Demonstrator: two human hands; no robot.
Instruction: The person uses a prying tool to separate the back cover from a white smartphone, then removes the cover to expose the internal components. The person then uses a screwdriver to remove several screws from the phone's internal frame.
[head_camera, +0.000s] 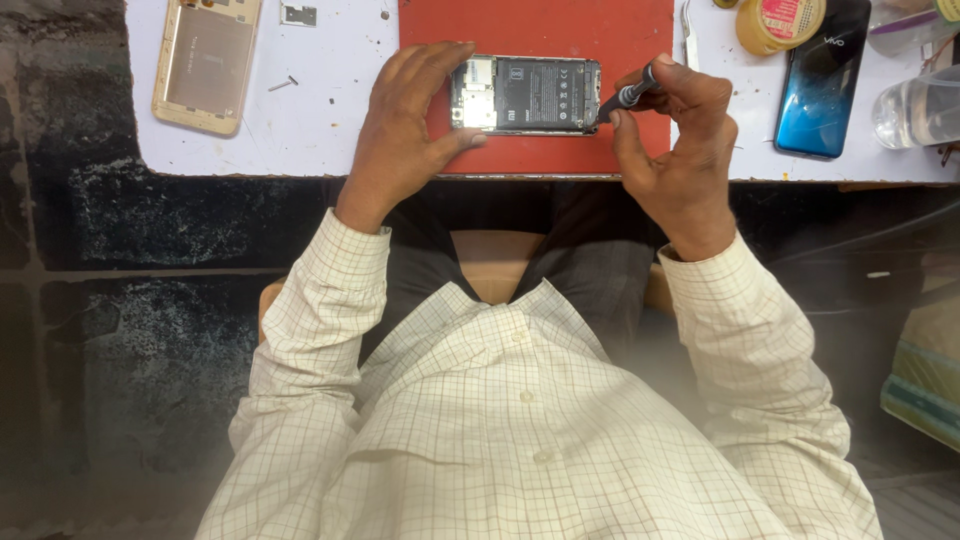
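White table (300, 130) with red mat (540, 30): left hand (405, 130) fingers clamp the opened phone (525, 95) steady; at 3 o'clock, right hand (680, 150) fingers pinch a screwdriver (625, 96) against its edge.

Even, soft daylight on the bench; lower frame was dim and smeared.

White tabletop (300, 120) and red mat (540, 25) were bright and evenly lit, no hard shadows, only faint ones under the left hand (405, 125) and right hand (675, 140). Opened phone (525, 95) was sharp. Blue phone (822, 80) showed a glossy sheen; clear container (920, 110) caught small highlights. Floor (120, 350) was dark and grainy. Checked shirt (520, 430) blurred toward the bottom, with a hazy smear at lower right. Wide-angle stretch was visible at the edges.
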